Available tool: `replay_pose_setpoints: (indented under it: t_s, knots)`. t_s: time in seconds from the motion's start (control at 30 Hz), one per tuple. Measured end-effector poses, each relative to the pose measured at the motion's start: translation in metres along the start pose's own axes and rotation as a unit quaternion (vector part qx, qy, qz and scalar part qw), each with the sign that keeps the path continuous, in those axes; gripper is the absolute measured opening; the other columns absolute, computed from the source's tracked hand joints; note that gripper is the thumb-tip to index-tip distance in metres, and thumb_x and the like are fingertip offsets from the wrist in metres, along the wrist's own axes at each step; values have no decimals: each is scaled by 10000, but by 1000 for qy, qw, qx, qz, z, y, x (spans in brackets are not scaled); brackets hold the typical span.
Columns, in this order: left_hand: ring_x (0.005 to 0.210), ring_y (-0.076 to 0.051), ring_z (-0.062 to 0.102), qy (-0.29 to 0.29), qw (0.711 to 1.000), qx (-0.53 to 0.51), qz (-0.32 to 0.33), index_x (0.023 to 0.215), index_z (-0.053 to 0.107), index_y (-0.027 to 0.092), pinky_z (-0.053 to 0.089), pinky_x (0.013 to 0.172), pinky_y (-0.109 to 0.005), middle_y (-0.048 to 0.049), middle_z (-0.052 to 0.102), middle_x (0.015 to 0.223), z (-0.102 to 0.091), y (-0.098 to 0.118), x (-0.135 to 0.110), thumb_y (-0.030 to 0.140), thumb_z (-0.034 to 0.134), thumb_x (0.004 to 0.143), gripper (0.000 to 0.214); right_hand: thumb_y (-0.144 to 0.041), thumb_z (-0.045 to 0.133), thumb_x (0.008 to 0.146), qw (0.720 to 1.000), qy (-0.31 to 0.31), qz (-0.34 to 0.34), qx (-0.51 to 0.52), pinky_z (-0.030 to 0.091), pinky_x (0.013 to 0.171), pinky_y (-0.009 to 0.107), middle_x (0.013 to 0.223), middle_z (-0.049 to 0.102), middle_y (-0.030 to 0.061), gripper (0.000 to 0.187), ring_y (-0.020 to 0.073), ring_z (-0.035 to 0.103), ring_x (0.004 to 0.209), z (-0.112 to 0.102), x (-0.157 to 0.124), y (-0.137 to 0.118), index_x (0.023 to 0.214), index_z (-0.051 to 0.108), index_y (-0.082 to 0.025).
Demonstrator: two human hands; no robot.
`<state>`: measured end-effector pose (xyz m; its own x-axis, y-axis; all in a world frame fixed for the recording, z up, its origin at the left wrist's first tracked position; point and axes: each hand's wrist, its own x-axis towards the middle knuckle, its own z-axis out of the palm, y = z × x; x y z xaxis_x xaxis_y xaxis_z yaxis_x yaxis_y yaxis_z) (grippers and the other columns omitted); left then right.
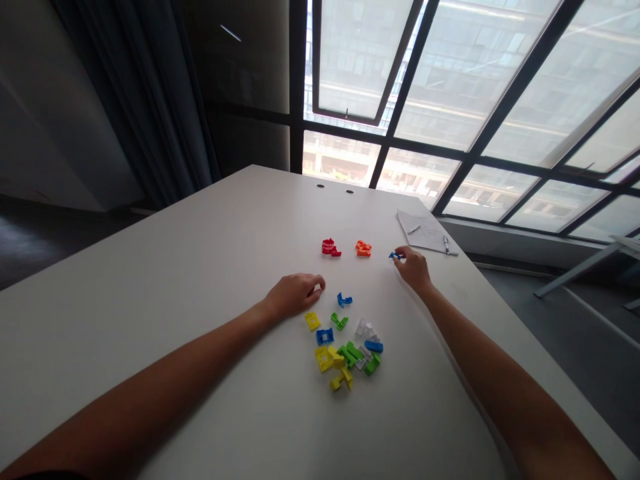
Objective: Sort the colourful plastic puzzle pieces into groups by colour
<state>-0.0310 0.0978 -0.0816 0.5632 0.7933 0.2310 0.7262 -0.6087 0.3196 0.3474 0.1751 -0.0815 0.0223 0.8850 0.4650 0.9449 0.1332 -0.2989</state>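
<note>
My right hand pinches a small blue plastic piece between thumb and fingertips, at the right of the orange pieces. Loosely curled on the white table, my left hand has a gap between thumb and forefinger and nothing visible in it. Nearest to it are a yellow piece and a blue angled piece. Closer to me lies a loose group of yellow, blue, green and clear pieces. Red pieces sit together beyond my left hand.
Papers with two pens, one of them a dark-tipped pen, lie near the table's right edge. Two round holes mark the far end. Large windows stand behind, a dark curtain at left, and a metal-legged frame at right.
</note>
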Motion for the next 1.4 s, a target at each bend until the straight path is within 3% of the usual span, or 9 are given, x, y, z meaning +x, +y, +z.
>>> replay_pose_setpoints:
  t_s: [0.17, 0.43, 0.63, 0.8, 0.97, 1.1, 1.27, 1.4]
  knots:
    - [743, -172, 621, -4, 1000, -6, -6, 1006, 665, 267, 397, 622, -273, 3, 679, 811, -1, 0, 1, 279, 520, 912, 173, -177, 593, 885, 998, -23, 38, -54, 469, 893, 325, 1074, 751, 113, 285, 238, 672, 986, 22, 30, 9, 1158, 672, -178]
    - [731, -172, 616, -9, 1000, -15, -5, 999, 661, 270, 387, 619, -270, 3, 688, 815, -2, 1, 1, 288, 502, 925, 177, -225, 566, 936, 992, -23, 65, -103, 434, 915, 393, 1075, 729, 186, 332, 304, 629, 1054, 42, 43, 7, 1250, 654, -162]
    - [734, -167, 614, -13, 1000, -24, -2, 996, 654, 272, 382, 618, -277, 11, 683, 812, -2, -2, 2, 292, 511, 917, 164, -200, 548, 914, 993, 1, 54, -102, 401, 999, 427, 1268, 672, 184, 447, 325, 575, 1161, 40, 32, 6, 1356, 577, -135]
    - [760, -174, 623, -13, 1000, -25, 2, 1010, 662, 264, 401, 632, -275, -4, 686, 832, 0, -3, 1, 306, 494, 930, 191, -197, 547, 868, 1000, 28, -7, -5, 450, 970, 389, 1085, 734, 121, 333, 261, 638, 975, 30, 0, -8, 1172, 671, -146]
    - [796, -176, 631, -4, 1000, -19, 5, 1032, 669, 266, 431, 671, -268, -8, 692, 868, 0, -2, -1, 311, 487, 942, 207, -250, 565, 877, 990, -62, -75, 101, 505, 856, 333, 878, 734, 53, 191, 206, 661, 832, 9, -49, -40, 953, 734, -208]
    - [806, -175, 637, -1, 1000, -18, 11, 1037, 677, 260, 446, 693, -265, -18, 702, 905, -1, -1, -2, 315, 486, 950, 217, -305, 611, 886, 968, -140, -90, 188, 520, 806, 327, 872, 741, 43, 206, 185, 658, 782, -9, -80, -70, 999, 758, -215]
    - [784, -172, 635, 4, 1000, -12, 14, 1033, 677, 263, 429, 669, -264, -16, 706, 906, -1, -2, -2, 316, 492, 951, 209, -319, 675, 866, 905, -275, -87, 313, 541, 852, 329, 1110, 743, 68, 312, 198, 674, 953, -21, -90, -100, 1154, 734, -216]
    - [765, -168, 630, 4, 1000, -15, 16, 1028, 679, 263, 431, 667, -265, -9, 696, 863, -1, -2, -1, 316, 500, 943, 205, -311, 716, 840, 901, -286, -113, 307, 532, 897, 347, 1133, 736, 59, 298, 203, 667, 978, -21, -88, -109, 1126, 753, -238]
